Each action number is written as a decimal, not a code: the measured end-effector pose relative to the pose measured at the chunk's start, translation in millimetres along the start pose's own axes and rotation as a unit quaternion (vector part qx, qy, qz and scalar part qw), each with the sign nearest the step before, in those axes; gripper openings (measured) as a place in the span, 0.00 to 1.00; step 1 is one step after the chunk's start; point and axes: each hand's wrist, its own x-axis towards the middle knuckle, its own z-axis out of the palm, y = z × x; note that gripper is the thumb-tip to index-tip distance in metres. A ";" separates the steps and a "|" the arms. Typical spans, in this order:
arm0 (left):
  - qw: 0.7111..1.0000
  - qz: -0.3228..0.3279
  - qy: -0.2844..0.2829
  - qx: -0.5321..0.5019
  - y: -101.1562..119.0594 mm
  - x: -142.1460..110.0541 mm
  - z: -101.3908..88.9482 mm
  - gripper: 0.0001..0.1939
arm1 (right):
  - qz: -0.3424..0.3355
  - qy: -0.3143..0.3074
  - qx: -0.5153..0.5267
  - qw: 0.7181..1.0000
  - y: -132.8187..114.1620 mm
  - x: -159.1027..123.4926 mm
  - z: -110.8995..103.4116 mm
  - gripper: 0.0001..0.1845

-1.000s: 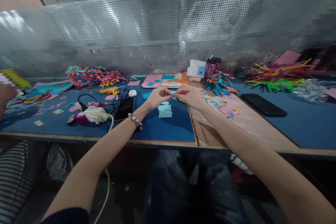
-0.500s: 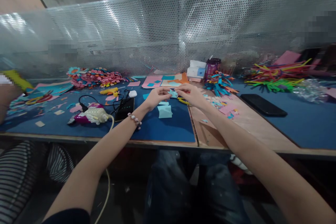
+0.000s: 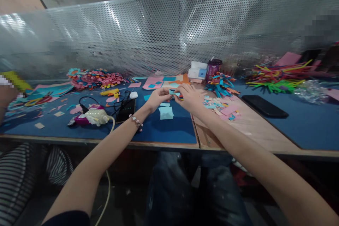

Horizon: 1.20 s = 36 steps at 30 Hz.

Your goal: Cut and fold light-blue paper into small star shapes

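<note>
The left hand (image 3: 156,100) and right hand (image 3: 188,96) pinch 1 small blue paper (image 3: 172,92) between their fingertips, near a pale sheet (image 3: 166,113).

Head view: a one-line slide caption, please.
Left hand and right hand hold a small light-blue paper piece above a blue tabletop.

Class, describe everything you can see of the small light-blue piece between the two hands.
The small light-blue piece is thin and looks like paper. It is held over the blue surface, between the fingertips of the left hand and right hand. They hide part of it, so its full outline cannot be told.
</note>
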 end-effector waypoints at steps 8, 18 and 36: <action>1.000 0.018 -0.001 -0.019 -0.9 0.2 -0.6 0.13 | -0.016 0.022 -0.052 0.998 -1.7 0.3 -0.7 0.08; 0.999 0.006 -0.015 -0.037 -6.9 1.4 -2.4 0.15 | -0.007 0.028 -0.066 0.997 -2.8 -0.7 -0.5 0.08; 0.999 0.029 -0.012 -0.018 -6.8 2.1 -1.3 0.14 | 0.008 0.027 -0.076 0.997 -8.1 0.1 -2.2 0.07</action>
